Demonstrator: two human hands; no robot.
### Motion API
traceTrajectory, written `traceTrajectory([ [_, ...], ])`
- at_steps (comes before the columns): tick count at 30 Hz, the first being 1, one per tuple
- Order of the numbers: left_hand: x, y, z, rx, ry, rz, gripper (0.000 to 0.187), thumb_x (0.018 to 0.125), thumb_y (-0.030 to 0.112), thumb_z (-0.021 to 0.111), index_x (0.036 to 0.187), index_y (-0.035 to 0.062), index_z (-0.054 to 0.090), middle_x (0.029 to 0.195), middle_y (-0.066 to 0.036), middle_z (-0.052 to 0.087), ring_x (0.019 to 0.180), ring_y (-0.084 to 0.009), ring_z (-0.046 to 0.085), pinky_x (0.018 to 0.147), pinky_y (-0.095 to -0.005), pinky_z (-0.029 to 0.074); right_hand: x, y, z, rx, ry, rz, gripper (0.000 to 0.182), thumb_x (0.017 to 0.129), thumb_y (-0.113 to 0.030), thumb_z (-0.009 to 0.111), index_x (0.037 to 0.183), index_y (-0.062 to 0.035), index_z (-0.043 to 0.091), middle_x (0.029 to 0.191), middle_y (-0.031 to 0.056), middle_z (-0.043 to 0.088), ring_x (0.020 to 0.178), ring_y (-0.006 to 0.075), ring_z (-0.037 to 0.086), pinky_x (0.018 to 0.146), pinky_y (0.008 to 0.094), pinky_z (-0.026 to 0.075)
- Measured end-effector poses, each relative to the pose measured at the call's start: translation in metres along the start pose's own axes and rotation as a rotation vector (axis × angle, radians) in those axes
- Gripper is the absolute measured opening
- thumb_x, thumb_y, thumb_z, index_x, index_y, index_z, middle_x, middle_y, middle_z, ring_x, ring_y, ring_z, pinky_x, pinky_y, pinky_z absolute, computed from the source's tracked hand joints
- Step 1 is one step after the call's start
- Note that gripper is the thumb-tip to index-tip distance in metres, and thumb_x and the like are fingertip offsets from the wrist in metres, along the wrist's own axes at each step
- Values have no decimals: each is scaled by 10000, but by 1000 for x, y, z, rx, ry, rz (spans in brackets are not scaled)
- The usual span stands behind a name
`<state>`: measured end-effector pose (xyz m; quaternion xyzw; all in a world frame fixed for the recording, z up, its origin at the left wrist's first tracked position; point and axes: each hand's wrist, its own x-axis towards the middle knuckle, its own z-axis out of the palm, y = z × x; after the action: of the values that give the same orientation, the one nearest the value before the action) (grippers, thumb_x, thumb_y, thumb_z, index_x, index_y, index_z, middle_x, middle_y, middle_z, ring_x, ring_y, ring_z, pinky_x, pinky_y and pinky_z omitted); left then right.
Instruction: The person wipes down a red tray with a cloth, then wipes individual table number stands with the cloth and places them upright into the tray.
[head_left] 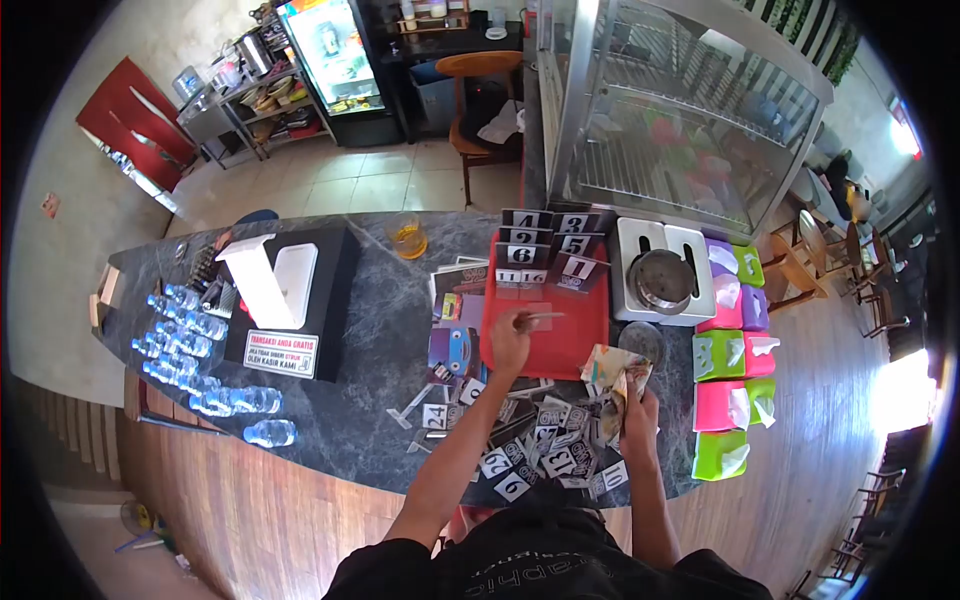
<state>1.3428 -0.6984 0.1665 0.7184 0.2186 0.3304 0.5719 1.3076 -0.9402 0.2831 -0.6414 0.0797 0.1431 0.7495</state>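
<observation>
My left hand (510,338) is raised over the red tray (595,335) and pinches a small clear table-number stand (538,317) between its fingers. Several numbered stands (545,250) stand upright in rows at the far end of that tray. My right hand (637,410) is closed on a crumpled patterned cloth (615,372) just right of the tray's near corner. A heap of loose number stands (530,435) lies on the dark marble counter (380,360) in front of me.
Stacked pink, green and purple tissue boxes (735,385) line the counter's right end. A white scale with a metal bowl (660,275) sits behind them. Several water bottles (195,350) and a black cash stand (290,300) occupy the left. A glass display case (690,110) stands beyond.
</observation>
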Motion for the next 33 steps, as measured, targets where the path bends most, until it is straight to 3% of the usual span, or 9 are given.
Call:
traceTrajectory([
  [12,61,-41,-33,499,31,152,155,804,-21,675,955,-18,638,884,-203,654,832,-387,647,717,-447,507,23,4,8,-52,-30,50,318,1026,-307,579,1084,-2,644,936,19,675,766,58,615,642,227,491],
  [18,47,-5,-70,308,-76,-123,196,796,87,731,948,0,643,917,-198,678,901,-360,663,764,-423,522,25,10,10,-104,-90,98,306,1024,-297,584,1080,-3,644,921,14,668,757,51,611,616,218,488],
  [22,10,1,-169,400,-178,-99,299,789,93,755,1065,14,669,978,-129,710,875,-259,687,788,-365,537,18,20,8,-44,-63,129,292,1025,-290,582,1102,-15,638,921,9,666,735,57,614,592,217,496],
  [24,-16,26,-214,432,-320,-324,366,783,143,798,1099,8,669,983,-131,706,894,-241,679,798,-350,532,14,18,13,-6,-88,159,298,1026,-289,579,1135,-16,626,941,13,668,757,68,626,606,225,509],
  [26,-52,2,-242,672,-368,-208,421,772,167,826,1126,3,666,984,-147,704,899,-250,679,796,-352,537,12,18,25,55,-90,177,308,1024,-290,583,1155,-13,612,960,24,672,776,77,634,609,231,514],
  [27,-65,-27,-254,609,-479,-401,429,778,191,827,1125,-1,663,988,-155,710,912,-246,689,782,-353,540,8,12,38,119,-114,184,316,1022,-293,584,1164,-12,604,974,35,676,791,84,642,619,234,517],
  [29,-88,-27,-258,683,-367,-310,392,794,245,801,1089,22,670,1043,-194,704,968,-334,691,817,-427,537,13,18,44,55,-153,245,314,1024,-292,580,1156,-8,606,970,42,676,803,90,650,648,238,529],
  [30,-94,-36,-260,484,-290,-340,295,842,198,750,1063,18,675,981,-187,713,925,-331,702,781,-416,542,10,12,57,64,-195,230,328,1024,-298,579,1159,0,606,983,49,679,808,89,651,653,241,533],
  [33,-85,23,-253,617,-36,-302,221,870,146,703,1039,7,677,948,-177,727,865,-332,713,755,-389,544,-2,-2,87,10,-319,140,341,1033,-304,561,1154,9,619,968,48,689,766,71,639,644,225,519],
])
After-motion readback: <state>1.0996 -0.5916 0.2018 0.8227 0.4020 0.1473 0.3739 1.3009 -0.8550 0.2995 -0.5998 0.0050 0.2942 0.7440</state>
